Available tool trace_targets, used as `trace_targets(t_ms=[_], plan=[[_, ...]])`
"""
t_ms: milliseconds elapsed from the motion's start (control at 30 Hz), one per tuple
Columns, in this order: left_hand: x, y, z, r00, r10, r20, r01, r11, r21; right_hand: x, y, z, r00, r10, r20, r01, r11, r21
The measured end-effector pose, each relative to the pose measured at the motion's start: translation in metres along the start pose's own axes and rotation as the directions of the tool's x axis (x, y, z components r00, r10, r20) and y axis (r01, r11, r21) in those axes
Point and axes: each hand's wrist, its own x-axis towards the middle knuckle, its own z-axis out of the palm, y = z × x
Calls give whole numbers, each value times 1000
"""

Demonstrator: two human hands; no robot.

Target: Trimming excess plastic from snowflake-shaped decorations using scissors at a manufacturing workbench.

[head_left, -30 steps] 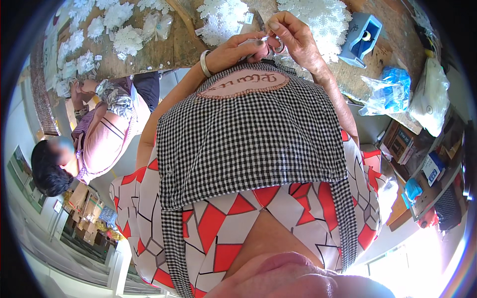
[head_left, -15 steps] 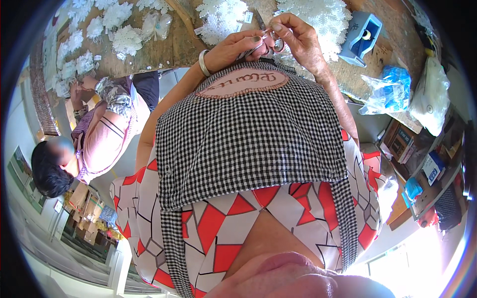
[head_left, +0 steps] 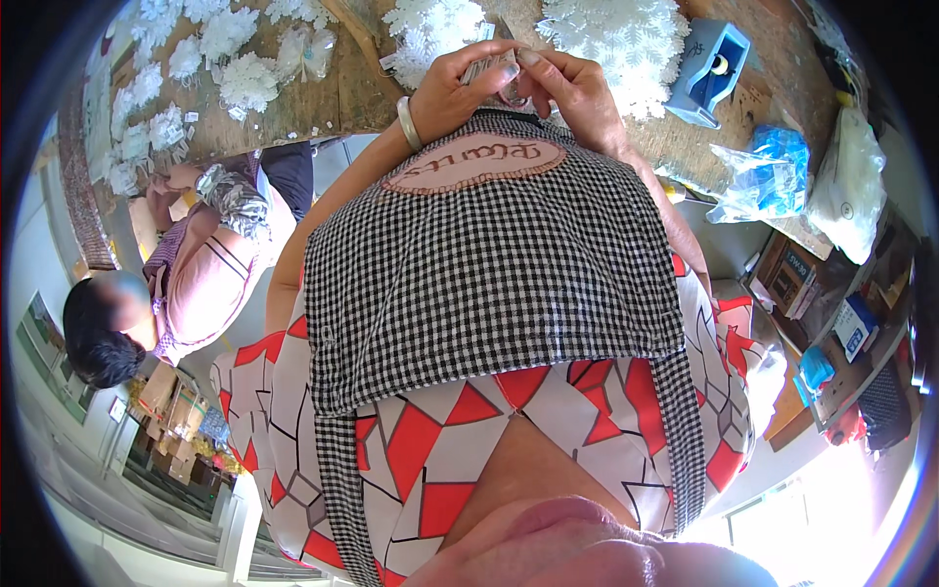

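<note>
My left hand [head_left: 445, 98] and my right hand [head_left: 587, 98] meet at the table's near edge, just above my checked apron [head_left: 489, 254]. Both are closed, thumbs and forefingers pinched together at the tips. Between them is something small, pale and shiny [head_left: 479, 68], mostly covered by the fingers; I cannot make out its kind. A curved, metal-looking loop shows below the fingertips. Beyond my left hand lies a pile of white snowflake ornaments [head_left: 430, 29]. A larger pile of white snowflakes [head_left: 616, 49] lies beyond my right hand.
More snowflake clusters [head_left: 245, 83] lie left on the wooden table [head_left: 352, 98]. A blue tape dispenser [head_left: 696, 93] stands right, near a blue plastic packet [head_left: 778, 176] and a white bag [head_left: 849, 191]. Another person [head_left: 210, 254] works at the left. Shelves [head_left: 831, 342] are at the right.
My right hand has come down and in toward my left, its raised fingers now lower. The dark pointed blade that stood up between the hands no longer shows clearly.
</note>
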Motion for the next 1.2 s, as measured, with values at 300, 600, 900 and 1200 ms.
trace_targets(t_ms=[300, 600, 900, 1200], plan=[[5, -10, 1, 988, 152, 14, -152, 986, 68, 0, 16, 10, 976, 200, 86, -200, 665, 720], [1, -7, 7, 1000, 30, -9, -31, 975, -219, 8, 19, 4, 952, 81, 294, -296, 481, 825], [2, -17, -4, 927, -204, 315, 375, 533, -758, 8, 3, -6, 947, -316, -54, 317, 948, 24], [5, -19, -4, 883, -163, 441, 447, 582, -680, 26, -3, -6, 889, -403, 219, 432, 896, -102]])
